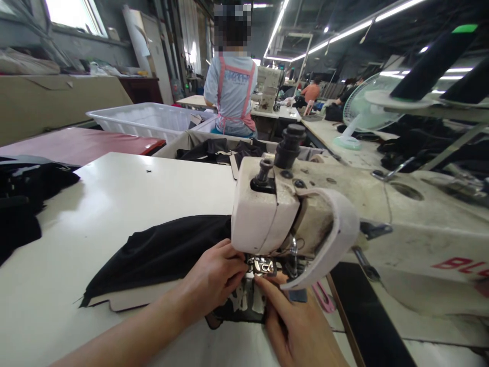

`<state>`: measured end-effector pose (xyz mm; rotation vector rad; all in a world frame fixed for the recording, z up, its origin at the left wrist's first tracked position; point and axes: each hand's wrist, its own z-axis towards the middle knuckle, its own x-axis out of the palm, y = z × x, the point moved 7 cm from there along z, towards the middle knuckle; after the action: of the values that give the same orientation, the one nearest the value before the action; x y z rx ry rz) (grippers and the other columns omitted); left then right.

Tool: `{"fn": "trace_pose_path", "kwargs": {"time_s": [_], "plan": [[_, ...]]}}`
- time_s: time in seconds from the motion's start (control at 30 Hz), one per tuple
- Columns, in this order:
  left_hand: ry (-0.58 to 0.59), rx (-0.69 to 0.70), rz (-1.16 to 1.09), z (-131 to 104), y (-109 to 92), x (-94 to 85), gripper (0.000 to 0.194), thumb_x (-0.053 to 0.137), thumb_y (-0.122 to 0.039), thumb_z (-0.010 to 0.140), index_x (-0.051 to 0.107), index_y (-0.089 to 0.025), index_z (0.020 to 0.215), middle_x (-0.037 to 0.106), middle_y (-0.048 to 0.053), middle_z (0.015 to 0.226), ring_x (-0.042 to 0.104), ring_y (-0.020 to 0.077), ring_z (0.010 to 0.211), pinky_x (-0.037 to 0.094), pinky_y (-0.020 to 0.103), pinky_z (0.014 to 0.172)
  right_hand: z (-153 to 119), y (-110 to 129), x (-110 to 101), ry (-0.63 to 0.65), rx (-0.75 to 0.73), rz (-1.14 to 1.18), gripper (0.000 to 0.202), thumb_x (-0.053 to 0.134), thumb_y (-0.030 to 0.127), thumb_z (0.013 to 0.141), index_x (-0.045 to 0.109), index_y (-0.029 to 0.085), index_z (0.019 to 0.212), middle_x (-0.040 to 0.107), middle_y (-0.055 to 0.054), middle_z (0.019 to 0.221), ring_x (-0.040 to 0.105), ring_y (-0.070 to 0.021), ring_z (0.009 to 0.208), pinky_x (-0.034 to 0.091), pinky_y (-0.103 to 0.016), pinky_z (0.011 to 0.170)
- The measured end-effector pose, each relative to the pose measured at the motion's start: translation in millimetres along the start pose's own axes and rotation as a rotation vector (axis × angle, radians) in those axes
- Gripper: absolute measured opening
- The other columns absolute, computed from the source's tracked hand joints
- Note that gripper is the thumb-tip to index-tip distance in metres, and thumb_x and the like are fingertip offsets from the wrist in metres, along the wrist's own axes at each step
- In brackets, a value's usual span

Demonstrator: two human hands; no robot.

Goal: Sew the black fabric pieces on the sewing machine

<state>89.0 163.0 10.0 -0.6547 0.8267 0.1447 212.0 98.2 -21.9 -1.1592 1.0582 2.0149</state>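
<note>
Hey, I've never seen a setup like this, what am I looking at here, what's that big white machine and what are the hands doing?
This is one picture from a camera worn on a person's head, looking forward and down at their own two hands. The big white machine is an industrial sewing machine standing on a white table. A piece of black cloth lies on the table and runs under the machine's head. The left hand presses on the cloth right beside the metal foot where the needle works. The right hand rests just in front of the foot, fingers pointing at it. More black cloth is heaped at the table's left edge. Farther back another person stands facing away.
</note>
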Motion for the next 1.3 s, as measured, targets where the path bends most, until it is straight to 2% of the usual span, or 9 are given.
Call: {"fn": "trace_pose_path", "kwargs": {"time_s": [0.17,0.3,0.43,0.6,0.8,0.97,1.3], "plan": [[-0.021,0.028,0.012,-0.3,-2.5,-1.9,0.030,0.044,-0.012,0.089,0.058,-0.015,0.062,0.062,0.007,0.072,0.058,0.0176,0.068,0.046,0.028,0.060,1.9,-2.0,-8.0,-0.077,0.055,0.052,0.049,0.041,0.004,0.082,0.049,0.022,0.127,0.054,-0.012,0.117,0.053,-0.0280,0.108,0.050,-0.043,0.083],[-0.024,0.043,0.022,-3.3,-3.0,-2.6,0.023,0.047,-0.011,0.088,0.060,-0.015,0.069,0.063,0.004,0.071,0.055,0.0153,0.064,0.045,0.028,0.060,5.1,0.3,-4.4,-0.019,0.048,0.052,0.061,0.041,0.002,0.077,0.043,0.023,0.134,0.054,-0.011,0.118,0.051,-0.0298,0.109,0.048,-0.050,0.088],[-0.004,0.061,0.035,-6.6,-4.9,-5.2,0.015,0.053,-0.010,0.086,0.064,-0.016,0.079,0.067,0.004,0.079,0.060,0.0162,0.073,0.048,0.026,0.065,6.0,1.7,0.4,0.041,0.044,0.009,0.069,0.044,0.002,0.074,0.039,0.023,0.140,0.053,-0.013,0.122,0.047,-0.0334,0.113,0.046,-0.056,0.091],[-0.059,0.064,0.054,-7.4,-5.7,-7.2,0.022,0.049,-0.009,0.088,0.066,-0.014,0.076,0.068,0.006,0.079,0.060,0.0172,0.076,0.050,0.025,0.068,4.6,1.8,4.9,0.069,0.062,-0.064,0.065,0.046,0.005,0.076,0.042,0.019,0.139,0.055,-0.015,0.118,0.043,-0.0370,0.116,0.043,-0.060,0.094],[-0.086,0.028,0.067,1.3,4.0,-5.2,0.023,0.048,-0.012,0.088,0.066,-0.016,0.074,0.068,0.005,0.073,0.059,0.0172,0.070,0.049,0.025,0.063,7.6,2.9,-0.3,0.017,0.079,-0.027,0.061,0.043,0.001,0.076,0.046,0.018,0.134,0.053,-0.015,0.119,0.047,-0.0340,0.111,0.046,-0.057,0.091],[-0.101,-0.023,0.073,4.2,11.9,-8.6,0.025,0.049,-0.012,0.088,0.065,-0.017,0.069,0.068,0.005,0.074,0.059,0.0174,0.073,0.048,0.025,0.065,4.7,5.4,-4.3,-0.027,0.073,0.002,0.052,0.042,0.002,0.077,0.050,0.016,0.127,0.053,-0.015,0.116,0.049,-0.0317,0.106,0.049,-0.052,0.087],[-0.061,-0.070,-0.014,6.9,21.4,-11.9,0.020,0.055,-0.008,0.076,0.071,-0.018,0.071,0.069,0.004,0.079,0.063,0.0186,0.080,0.051,0.028,0.072,3.3,7.9,-2.0,-0.048,0.037,-0.054,0.051,0.041,0.002,0.078,0.051,0.012,0.126,0.056,-0.016,0.110,0.052,-0.0317,0.102,0.050,-0.052,0.085]]}}
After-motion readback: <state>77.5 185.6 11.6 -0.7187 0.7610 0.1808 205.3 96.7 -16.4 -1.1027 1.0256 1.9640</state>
